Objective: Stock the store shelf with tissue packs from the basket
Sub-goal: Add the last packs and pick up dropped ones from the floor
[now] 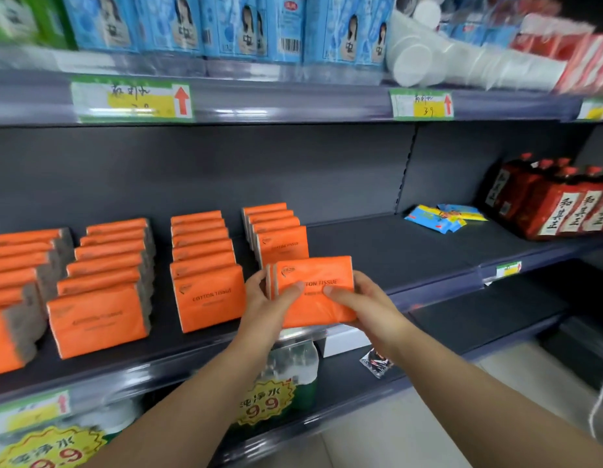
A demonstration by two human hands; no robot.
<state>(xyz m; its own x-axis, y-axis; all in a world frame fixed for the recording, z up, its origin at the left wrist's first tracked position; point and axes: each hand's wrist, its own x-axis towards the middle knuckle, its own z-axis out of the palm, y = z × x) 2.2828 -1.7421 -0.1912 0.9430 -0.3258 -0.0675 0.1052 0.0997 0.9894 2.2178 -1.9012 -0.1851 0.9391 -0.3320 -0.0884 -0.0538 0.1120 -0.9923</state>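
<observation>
Cotton tissue packs, gripped by your left hand and right hand (thumbs on the front), should seat upright, flush against the row behind.

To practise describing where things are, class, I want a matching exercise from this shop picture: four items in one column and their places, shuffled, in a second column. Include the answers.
Items
1. nearest tissue packs
2. white cups
3. red bottles
4. blue-and-yellow packets

Places
A. lying on their sides on the top shelf
B. far right of the middle shelf
C. gripped by the left hand and right hand
D. flat on the middle shelf, left of the bottles

Pairs: 1-C, 2-A, 3-B, 4-D
</observation>
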